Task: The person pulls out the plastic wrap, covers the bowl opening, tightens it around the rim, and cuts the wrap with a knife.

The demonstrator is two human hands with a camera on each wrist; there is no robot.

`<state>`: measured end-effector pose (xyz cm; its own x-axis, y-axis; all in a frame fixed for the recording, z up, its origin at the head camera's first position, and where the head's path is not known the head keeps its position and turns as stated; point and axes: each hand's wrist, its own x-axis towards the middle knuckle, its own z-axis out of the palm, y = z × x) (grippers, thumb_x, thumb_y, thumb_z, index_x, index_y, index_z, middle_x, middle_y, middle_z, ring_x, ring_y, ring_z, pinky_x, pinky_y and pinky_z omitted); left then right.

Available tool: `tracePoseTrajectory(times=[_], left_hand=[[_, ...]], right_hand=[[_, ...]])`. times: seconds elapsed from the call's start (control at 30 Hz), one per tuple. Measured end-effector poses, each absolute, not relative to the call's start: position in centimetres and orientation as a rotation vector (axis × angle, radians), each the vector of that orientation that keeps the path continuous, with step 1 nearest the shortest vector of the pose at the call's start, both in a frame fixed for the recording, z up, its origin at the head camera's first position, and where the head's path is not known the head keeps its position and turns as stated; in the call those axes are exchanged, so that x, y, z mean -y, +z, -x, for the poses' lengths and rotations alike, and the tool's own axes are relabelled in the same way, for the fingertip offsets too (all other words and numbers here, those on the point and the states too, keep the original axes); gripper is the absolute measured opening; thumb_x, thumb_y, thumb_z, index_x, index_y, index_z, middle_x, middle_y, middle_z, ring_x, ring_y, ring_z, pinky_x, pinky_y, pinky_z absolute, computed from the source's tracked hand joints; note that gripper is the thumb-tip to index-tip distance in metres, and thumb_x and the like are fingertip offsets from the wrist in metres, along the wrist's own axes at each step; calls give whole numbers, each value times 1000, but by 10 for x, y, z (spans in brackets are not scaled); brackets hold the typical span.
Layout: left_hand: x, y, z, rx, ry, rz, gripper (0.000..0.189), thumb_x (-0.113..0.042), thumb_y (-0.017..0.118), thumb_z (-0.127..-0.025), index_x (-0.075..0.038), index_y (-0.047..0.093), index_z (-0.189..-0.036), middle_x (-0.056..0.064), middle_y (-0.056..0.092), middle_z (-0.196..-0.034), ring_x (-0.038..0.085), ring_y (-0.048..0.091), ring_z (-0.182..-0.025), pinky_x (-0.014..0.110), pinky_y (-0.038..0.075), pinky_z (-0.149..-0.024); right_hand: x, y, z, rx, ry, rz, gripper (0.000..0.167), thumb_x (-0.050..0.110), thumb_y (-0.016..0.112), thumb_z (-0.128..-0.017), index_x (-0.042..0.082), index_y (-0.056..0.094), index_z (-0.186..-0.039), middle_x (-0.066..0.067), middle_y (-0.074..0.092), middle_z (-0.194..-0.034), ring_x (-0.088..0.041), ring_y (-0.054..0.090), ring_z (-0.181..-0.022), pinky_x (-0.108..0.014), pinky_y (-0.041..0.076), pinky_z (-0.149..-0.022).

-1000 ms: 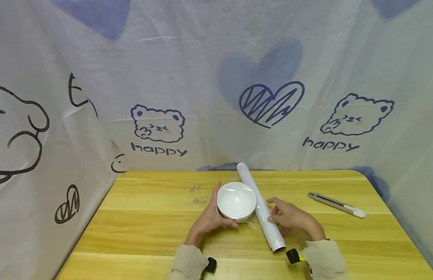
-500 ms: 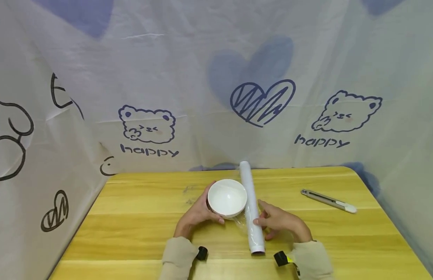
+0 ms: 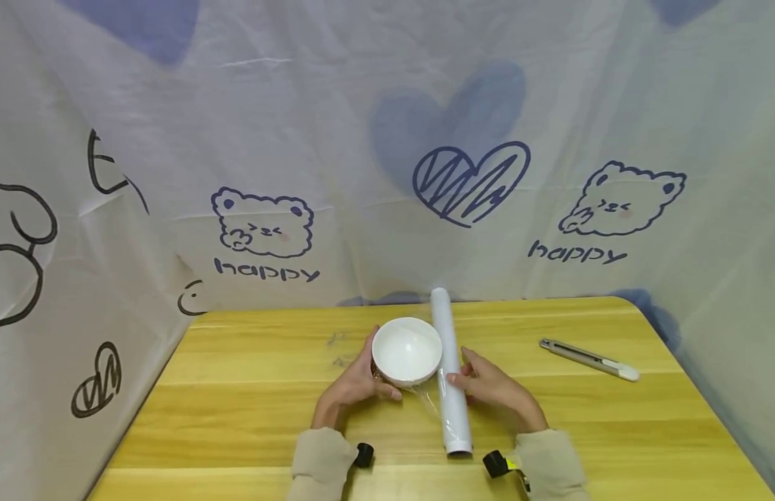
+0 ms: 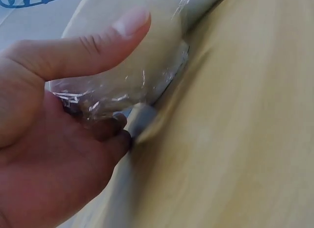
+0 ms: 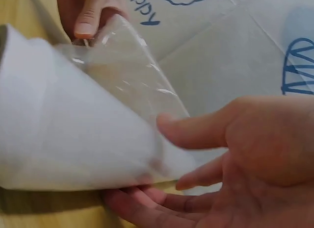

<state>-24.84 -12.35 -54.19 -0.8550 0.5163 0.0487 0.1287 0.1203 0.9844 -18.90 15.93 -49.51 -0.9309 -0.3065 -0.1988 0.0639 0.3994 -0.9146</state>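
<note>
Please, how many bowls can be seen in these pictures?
1: a round, glossy white bowl, held by the left hand, immediately left of the white cylindrical roll of clear plastic film. No others show.

- White bowl (image 3: 407, 351): mouth upward, held at its side by left hand (image 3: 359, 383).
- Clear film (image 5: 137, 76): creased, spanned between bowl and roll.
- White cling-film roll (image 3: 451, 403): laid lengthwise just beside bowl, gripped by right hand (image 3: 488, 384).

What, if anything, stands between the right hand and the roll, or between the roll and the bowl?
Nothing visible separates the right hand from the white roll; they meet. Between the roll and the white bowl, only clear film shows.
</note>
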Motion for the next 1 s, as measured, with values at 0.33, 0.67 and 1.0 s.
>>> tracePoseTrajectory(times=[0.33,0.67,1.0], left_hand=[[113,-551,245,-2173,1870,-588,135,13,96,-56,-2,11,-161,24,34,-157,42,35,-142,57,19,-122],[114,-553,247,-2158,1914,-590,128,13,95,-56,-8,22,-159,18,40,-155,38,41,-139,52,25,-120],[113,-554,246,-2145,1940,-576,126,12,94,-57,-8,22,-159,19,39,-155,38,40,-139,54,26,-120]], right_hand=[[-152,-504,192,-2349,-1565,80,80,20,61,-105,-23,13,-151,-24,58,-107,-27,64,-93,-46,61,-78],[-146,-508,198,-2328,-1616,-30,56,17,65,-102,-16,44,-141,-21,59,-108,-26,64,-88,-42,61,-68],[-145,-502,196,-2282,-1729,-150,54,13,69,-98,-10,43,-139,-25,58,-113,-31,64,-92,-42,59,-71]])
